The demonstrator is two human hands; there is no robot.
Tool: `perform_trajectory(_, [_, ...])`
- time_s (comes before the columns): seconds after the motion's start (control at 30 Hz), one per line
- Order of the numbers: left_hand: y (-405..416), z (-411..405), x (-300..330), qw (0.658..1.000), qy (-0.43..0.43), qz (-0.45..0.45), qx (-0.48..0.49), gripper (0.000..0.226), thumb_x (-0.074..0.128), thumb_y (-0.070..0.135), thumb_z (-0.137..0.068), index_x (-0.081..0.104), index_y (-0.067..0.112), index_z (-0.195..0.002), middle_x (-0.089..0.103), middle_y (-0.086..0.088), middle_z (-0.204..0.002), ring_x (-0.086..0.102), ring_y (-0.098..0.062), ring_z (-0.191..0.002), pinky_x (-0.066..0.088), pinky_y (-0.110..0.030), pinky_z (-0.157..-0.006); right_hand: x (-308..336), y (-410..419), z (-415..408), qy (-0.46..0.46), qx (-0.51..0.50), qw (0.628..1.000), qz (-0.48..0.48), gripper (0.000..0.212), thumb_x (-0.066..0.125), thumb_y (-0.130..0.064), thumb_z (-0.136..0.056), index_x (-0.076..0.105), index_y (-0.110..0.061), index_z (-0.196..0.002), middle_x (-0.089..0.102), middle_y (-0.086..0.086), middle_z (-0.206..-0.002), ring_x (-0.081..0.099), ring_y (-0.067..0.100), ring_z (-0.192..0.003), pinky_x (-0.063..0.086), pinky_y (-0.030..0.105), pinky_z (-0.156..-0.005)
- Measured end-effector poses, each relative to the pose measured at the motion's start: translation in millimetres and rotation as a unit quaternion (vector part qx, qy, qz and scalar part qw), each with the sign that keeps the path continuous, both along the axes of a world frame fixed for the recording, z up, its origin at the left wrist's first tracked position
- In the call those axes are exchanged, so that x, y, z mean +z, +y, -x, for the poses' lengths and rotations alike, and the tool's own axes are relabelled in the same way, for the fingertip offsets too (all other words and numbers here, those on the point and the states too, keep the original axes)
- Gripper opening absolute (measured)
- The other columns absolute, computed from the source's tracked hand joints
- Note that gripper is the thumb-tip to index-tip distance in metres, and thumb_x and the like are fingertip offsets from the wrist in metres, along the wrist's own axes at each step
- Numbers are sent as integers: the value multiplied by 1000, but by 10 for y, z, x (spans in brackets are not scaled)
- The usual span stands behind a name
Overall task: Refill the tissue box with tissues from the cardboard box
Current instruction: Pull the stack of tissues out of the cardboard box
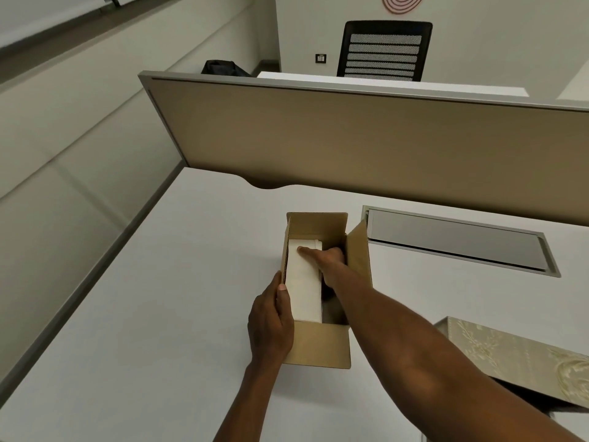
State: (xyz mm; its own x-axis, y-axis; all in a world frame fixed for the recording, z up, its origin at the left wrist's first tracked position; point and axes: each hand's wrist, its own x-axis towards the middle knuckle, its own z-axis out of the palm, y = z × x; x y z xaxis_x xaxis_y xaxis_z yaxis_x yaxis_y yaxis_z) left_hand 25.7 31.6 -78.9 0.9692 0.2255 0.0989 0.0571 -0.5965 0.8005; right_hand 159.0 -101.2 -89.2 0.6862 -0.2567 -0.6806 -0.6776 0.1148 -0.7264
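An open brown cardboard box [318, 346] stands in the middle of the white desk. A stack of white tissues [304, 282] lies inside, against its left wall. My left hand [271, 323] grips the box's left wall near the front corner, thumb over the rim. My right hand [325, 255] reaches into the box, thumb on top of the tissue stack and fingers down its right side, partly hidden. The tissue box [516, 355], covered in pale gold floral fabric, sits at the right edge behind my right forearm, its lower part dark and partly hidden.
A grey metal cable-tray lid [455, 244] is set into the desk [159, 314] right of the cardboard box. A tan partition panel [350, 138] closes the desk's far side. A black mesh chair [384, 51] and a dark bag [223, 68] stand beyond it.
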Motion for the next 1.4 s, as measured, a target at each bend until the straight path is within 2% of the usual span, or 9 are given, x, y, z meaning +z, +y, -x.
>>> perform_trajectory(0.1, [-2, 6, 3, 1000, 1, 1, -1, 54, 32, 43, -100, 59, 17, -138, 66, -1, -133, 64, -19, -119, 39, -13, -93, 6, -27, -51, 7, 12, 1000, -23, 93, 91, -27, -75, 38, -2, -147, 50, 16, -147, 50, 36, -134, 46, 47, -109])
perform_trajectory(0.33, [2, 9, 18, 1000, 2, 2, 0, 54, 32, 41, -100, 60, 15, -138, 67, -3, -131, 64, -19, -117, 34, -5, -89, 33, -56, -122, 21, 30, 998, -43, 89, 92, -18, -74, 40, -4, -146, 51, 16, -146, 50, 37, -134, 45, 48, -108])
perform_trajectory(0.47, [-1, 10, 21, 1000, 0, -1, 2, 52, 34, 40, -100, 60, 15, -137, 68, -3, -131, 65, -19, -115, 33, -5, -88, 22, -47, -119, 24, 32, 998, -48, 96, 92, -23, -73, 37, -4, -149, 49, 15, -149, 48, 36, -136, 44, 47, -112])
perform_trajectory(0.6, [6, 3, 21, 1000, 1, -6, 2, 51, 34, 39, -100, 61, 16, -136, 68, -4, -130, 66, -21, -113, 38, -11, -89, -12, 28, -80, 14, 16, 999, -25, 86, 91, -32, -73, 45, -5, -140, 58, 14, -138, 60, 31, -117, 53, 40, -93])
perform_trajectory(0.8, [7, 7, 22, 1000, -2, -12, 4, 52, 34, 41, -100, 61, 16, -137, 68, -4, -130, 67, -21, -113, 40, -14, -90, -87, 95, -15, -6, 24, 998, 52, 87, 86, -49, -74, 47, -9, -141, 59, 11, -136, 58, 32, -125, 51, 49, -105])
perform_trajectory(0.9, [14, 7, 23, 1000, -2, -13, 5, 52, 35, 40, -100, 61, 15, -137, 68, -4, -130, 67, -21, -113, 42, -19, -92, -98, 74, 5, -16, 30, 999, 25, 95, 85, -51, -74, 39, -12, -147, 55, 11, -141, 56, 33, -128, 48, 51, -108])
perform_trajectory(1.0, [11, 4, 23, 1000, 0, -13, 7, 52, 35, 40, -99, 62, 15, -135, 69, -4, -129, 67, -21, -112, 40, -15, -89, -116, 44, 35, -7, 15, 1000, -19, 105, 89, -51, -70, 33, -11, -149, 54, 11, -142, 56, 34, -128, 47, 53, -109])
perform_trajectory(1.2, [-12, 10, 27, 1000, -4, -20, 2, 51, 37, 41, -99, 62, 15, -135, 69, -5, -128, 68, -22, -110, 45, -22, -89, -161, -35, 71, 14, 10, 994, -104, 82, 94, -41, -67, 54, -9, -130, 67, 12, -120, 66, 30, -105, 55, 48, -90])
perform_trajectory(1.4, [-22, 14, 28, 1000, -6, -22, 4, 53, 36, 42, -98, 62, 15, -135, 70, -5, -127, 68, -21, -107, 45, -21, -87, -105, -75, 33, 27, 48, 989, -140, 80, 93, -42, -66, 56, -13, -130, 67, 14, -123, 64, 33, -113, 49, 53, -105])
